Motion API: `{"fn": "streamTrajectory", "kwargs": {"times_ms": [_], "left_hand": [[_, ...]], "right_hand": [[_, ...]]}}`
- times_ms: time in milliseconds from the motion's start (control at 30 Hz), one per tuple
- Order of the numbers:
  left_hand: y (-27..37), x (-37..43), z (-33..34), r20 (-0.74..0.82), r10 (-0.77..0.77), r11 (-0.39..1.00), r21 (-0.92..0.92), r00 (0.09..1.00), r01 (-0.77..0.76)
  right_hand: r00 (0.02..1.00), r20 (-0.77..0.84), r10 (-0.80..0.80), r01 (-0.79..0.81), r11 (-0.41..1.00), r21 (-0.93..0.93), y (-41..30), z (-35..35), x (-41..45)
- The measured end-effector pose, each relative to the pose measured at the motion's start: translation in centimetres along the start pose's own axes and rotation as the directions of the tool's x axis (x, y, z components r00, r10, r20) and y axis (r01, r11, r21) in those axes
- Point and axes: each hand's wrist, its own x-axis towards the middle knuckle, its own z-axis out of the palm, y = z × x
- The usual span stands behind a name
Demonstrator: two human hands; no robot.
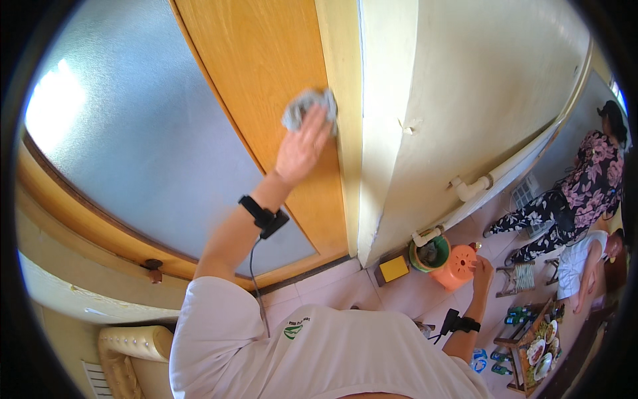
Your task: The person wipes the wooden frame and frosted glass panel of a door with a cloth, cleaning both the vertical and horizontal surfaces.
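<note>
My left hand (305,144) presses a crumpled grey cloth (305,102) flat against the wooden frame of a door (264,55), close to the frame's right edge. The fingers lie spread over the cloth and look slightly blurred. Left of that frame is a large frosted glass panel (164,134). My right hand (482,274) hangs low on the right, with its fingers loosely bent and nothing visible in them. In the view it overlaps the edge of an orange plastic stool (452,269); I cannot tell whether they touch.
A green bin (429,252) and a yellow-topped box (394,269) stand by the wall. White pipes (468,189) run along it. At right are two people (593,179), a folding stool (523,277), bottles and a low table (521,369) with dishes. A padded sofa (134,344) is lower left.
</note>
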Motion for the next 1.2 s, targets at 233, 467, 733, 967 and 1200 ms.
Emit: {"fn": "streamTrajectory", "kwargs": {"times_ms": [233,467,733,967,1200], "left_hand": [[6.4,-16.9,9.0,0.502,0.185,0.981,-0.042,0.845,-0.190],[1.3,-4.6,0.5,0.122,0.045,0.994,0.091,0.992,-0.056],[-5.1,9.2,-9.9,-0.381,0.048,0.968,0.247,0.924,0.052],[0.1,-0.4,-0.7,-0.174,0.061,0.998,-0.005,0.983,-0.062],[4.0,-12.4,6.2,0.220,0.133,0.988,-0.112,0.966,-0.110]], "right_hand": [[1.000,0.018,-0.023,0.024,0.996,-0.084,-3.3,0.1,0.0],[1.000,0.014,-0.012,0.013,0.995,-0.099,-2.7,-0.7,-0.2],[0.998,0.065,0.016,-0.017,1.000,0.014,-4.6,0.8,-0.4],[0.993,0.109,-0.048,0.044,0.998,0.036,-2.3,2.6,-0.2],[0.992,0.129,-0.014,0.022,0.998,-0.060,-4.9,3.1,-0.5]]}}
